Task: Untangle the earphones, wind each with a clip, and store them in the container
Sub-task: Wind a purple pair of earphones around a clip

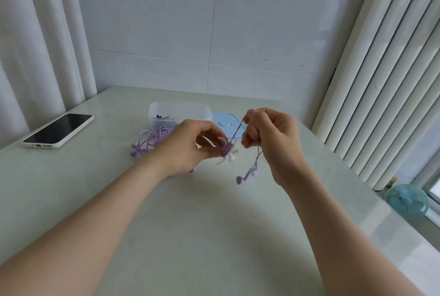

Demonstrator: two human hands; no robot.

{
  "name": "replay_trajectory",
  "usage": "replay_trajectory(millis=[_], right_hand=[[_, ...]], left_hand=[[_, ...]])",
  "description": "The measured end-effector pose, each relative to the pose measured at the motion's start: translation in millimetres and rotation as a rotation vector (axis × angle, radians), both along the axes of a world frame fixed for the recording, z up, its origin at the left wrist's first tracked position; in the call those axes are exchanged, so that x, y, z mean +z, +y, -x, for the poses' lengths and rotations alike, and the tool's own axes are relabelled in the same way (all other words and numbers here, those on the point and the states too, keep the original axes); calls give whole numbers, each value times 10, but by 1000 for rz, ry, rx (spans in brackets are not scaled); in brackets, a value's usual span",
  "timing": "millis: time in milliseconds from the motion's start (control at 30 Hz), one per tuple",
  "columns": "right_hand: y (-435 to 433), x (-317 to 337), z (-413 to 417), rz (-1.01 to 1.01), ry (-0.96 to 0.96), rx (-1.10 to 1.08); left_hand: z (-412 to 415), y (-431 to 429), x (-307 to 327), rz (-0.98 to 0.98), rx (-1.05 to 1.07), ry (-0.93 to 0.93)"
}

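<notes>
Room: a pale glossy table (190, 224) pushed against a tiled wall (214, 33), with white curtains (35, 45) on the left. A small blue fan (407, 200) stands low by the window on the right.
Head view, far side of table: a clear container (152, 114) stands open with its blue lid (227, 124) laid just beside it, so finished sets can go straight in. A few dark pieces (163, 116) lie inside; they are too small to identify.
Phone: a phone (58, 130) lies face up at the left, well apart from the work.
Waiting pile: the tangled earphones (150, 139), purple, lie in a loose heap in front of the container, partly behind the left wrist.
Left hand: the left hand (188, 148) has its fingertips and thumb pinched on a white clip (228, 156) with purple turns around it, held above the table.
Right hand: the right hand (271, 133) is curled, pinching the earphone cord (237, 129), which runs taut up from the clip to its fingers. This likely keeps each turn tight.
Loose end: the earbuds (247, 174) hang below the right hand, clear of the table.
Step, as I judge it: winding one set onto its clip, with only the short bud end left. The heap is yet to be sorted.
Risk: slack in the cord could let the turns slip off the clip.
</notes>
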State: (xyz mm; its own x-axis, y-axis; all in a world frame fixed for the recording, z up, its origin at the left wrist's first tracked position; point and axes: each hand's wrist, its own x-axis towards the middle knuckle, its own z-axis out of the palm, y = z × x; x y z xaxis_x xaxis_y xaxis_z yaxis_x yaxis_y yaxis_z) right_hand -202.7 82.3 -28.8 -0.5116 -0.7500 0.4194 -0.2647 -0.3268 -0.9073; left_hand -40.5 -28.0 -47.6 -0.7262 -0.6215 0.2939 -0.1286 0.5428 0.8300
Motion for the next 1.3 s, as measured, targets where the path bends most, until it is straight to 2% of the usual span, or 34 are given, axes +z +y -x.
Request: replay_trajectory(millis=[167,300,367,500,600,700,800,933,1100,1200,1300], right_hand=[[-64,-56,115,-64,-13,-177],[-79,-133,127,-258,127,-174],[-82,-160,107,-334,150,-118],[-57,-153,56,-424,234,50],[-15,-140,-60,-457,293,226],[25,-113,-149,-426,340,284],[44,-75,-161,-268,287,181],[24,-53,-79,-99,218,-12],[-95,-157,83,-168,279,-221],[-151,-222,191,-299,279,-247],[-164,-267,251,-392,248,-158]], left_hand=[[-2,37,31,-146,-190,70],[-14,-29,28,-272,-259,239],[-9,-35,44,-344,-221,335],[2,-87,49,-428,2,447],[11,-87,37,-365,164,430],[29,-75,10,-204,256,397],[17,-87,-37,-53,248,263],[0,-71,-64,-52,114,66],[-4,-69,-49,-13,-70,-62],[4,-56,-42,-89,-134,-15],[21,-82,-29,-191,-131,204]])
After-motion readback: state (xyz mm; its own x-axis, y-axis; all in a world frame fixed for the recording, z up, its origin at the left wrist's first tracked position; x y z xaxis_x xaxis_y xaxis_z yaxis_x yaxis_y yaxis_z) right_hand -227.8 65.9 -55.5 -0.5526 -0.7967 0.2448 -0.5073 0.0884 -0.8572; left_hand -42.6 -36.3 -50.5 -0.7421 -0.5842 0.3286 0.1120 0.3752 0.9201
